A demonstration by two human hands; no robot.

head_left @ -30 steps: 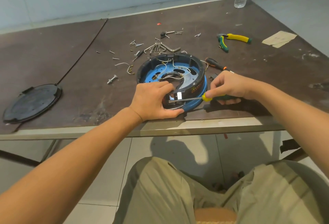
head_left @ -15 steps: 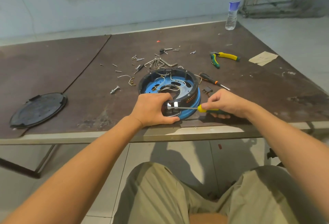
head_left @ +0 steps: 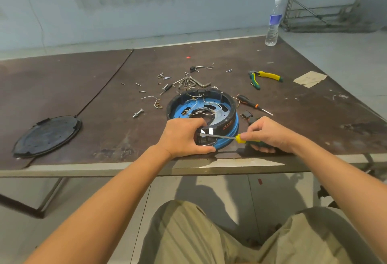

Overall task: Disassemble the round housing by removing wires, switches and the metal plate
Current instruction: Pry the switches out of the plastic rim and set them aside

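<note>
The round housing (head_left: 227, 106), black-rimmed with a blue inside, lies near the table's front edge. White wires (head_left: 204, 111) and a grey metal plate (head_left: 218, 117) sit inside it. My left hand (head_left: 181, 138) grips the housing's near rim. My right hand (head_left: 270, 133) holds a yellow-and-green screwdriver (head_left: 236, 138), whose shaft lies level and whose tip touches a white part on the near rim by my left thumb.
Loose screws, bolts and hex keys (head_left: 186, 81) lie behind the housing. An orange-black screwdriver (head_left: 254, 105), black switches (head_left: 247, 115) and yellow pliers (head_left: 265, 77) lie at the right. A black round cover (head_left: 47, 134) rests at the left, a water bottle (head_left: 273, 23) at the far right corner.
The camera has tilted up, so the table sits lower in view. Both hands keep their hold on the housing and the screwdriver.
</note>
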